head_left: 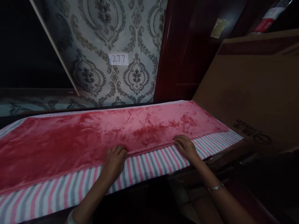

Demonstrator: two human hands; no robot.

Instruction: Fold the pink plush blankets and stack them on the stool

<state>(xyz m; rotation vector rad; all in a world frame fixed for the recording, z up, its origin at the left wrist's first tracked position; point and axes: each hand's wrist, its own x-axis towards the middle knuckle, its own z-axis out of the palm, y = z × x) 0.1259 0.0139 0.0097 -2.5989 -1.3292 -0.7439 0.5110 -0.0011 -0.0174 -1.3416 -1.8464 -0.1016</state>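
nearest, at the bottom edge, a pale band (70, 217) circles the left wrist, and farther to the right a slim silvery bracelet (216, 187) sits on the right forearm. beyond them both forearms reach over a white cloth with pink and grey stripes (149, 166), which shows as a broad strip along the near side of a long surface. the left hand (115, 157) lies back upward at the near border of a red plush cloth (147, 124), its fingers curled close together onto the pile; whether it grips the fabric or only presses on it, i cannot tell. the right hand (186, 147), well apart along the same border, is partly closed, with fingers bent and tips touching the edge; a pinch there cannot be made out either. the plush cloth lies spread on top of the striped one, its nap brushed into lighter and darker patches, and a thin strip of stripes shows along its far side too. a big cardboard box (257, 93) with dark print stands at its right end. farther back are a dark screen (30, 46) at left, damask wallpaper (135, 31) bearing a paper label (118, 58) marked 277, a dark red wooden panel (179, 62) with a switch plate (218, 28), and a bottle (268, 19) at upper right.
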